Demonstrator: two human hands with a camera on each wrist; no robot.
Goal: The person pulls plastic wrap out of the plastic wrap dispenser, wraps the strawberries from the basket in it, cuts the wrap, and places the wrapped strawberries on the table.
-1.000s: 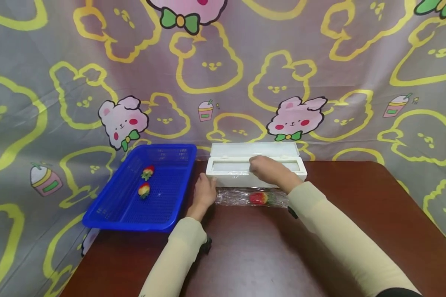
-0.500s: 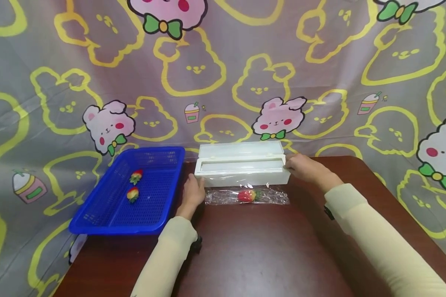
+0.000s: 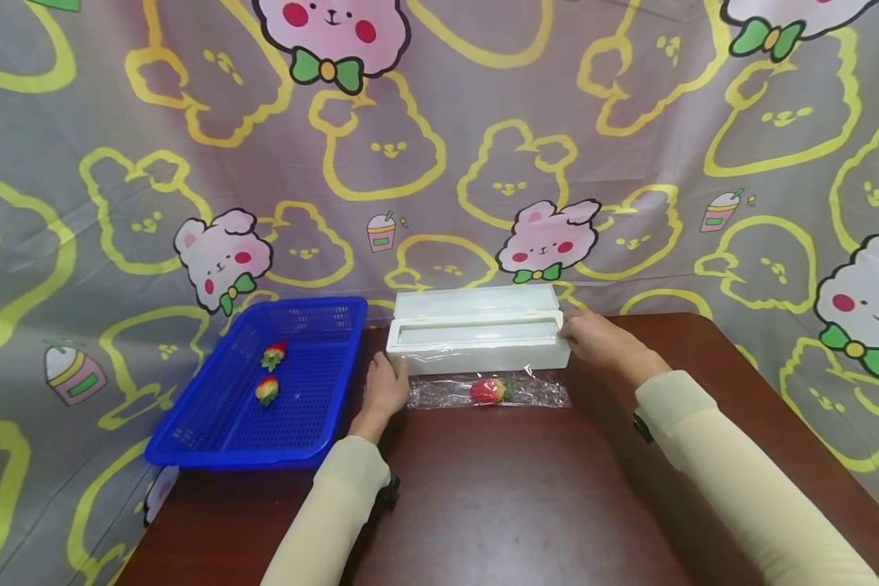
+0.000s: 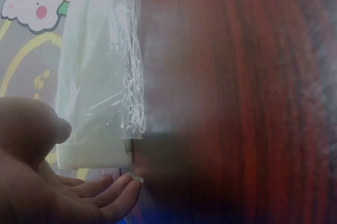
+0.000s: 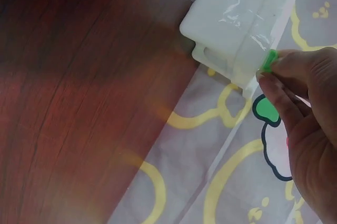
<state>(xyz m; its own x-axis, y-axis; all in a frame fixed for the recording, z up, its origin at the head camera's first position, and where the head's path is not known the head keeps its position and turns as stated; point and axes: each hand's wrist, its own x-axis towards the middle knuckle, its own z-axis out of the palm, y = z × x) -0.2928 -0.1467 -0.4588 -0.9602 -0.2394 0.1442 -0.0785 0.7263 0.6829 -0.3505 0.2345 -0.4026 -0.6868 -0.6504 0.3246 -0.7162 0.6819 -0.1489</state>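
A white cling film box (image 3: 483, 352) stands at the back of the table with its lid raised. Clear cling film (image 3: 439, 393) runs out of its front onto the table, and a strawberry (image 3: 488, 391) lies in that film. At the box's left end is my left hand (image 3: 385, 387); its fingers (image 4: 113, 195) are extended beside the corner, and contact is hard to tell. My right hand (image 3: 602, 338) is at the other end. Thumb and fingers there pinch a small green slider (image 5: 270, 60) on the box's upper edge.
Left of the box sits a blue plastic basket (image 3: 315, 452) holding two strawberries (image 3: 267, 391). Behind everything hangs a patterned cloth (image 3: 439, 146). The brown table (image 3: 513, 488) reaches forward from the box.
My right hand has moved right, from the middle of the box's top to its right end. My left hand stays at the left end, and the head view has shifted slightly.
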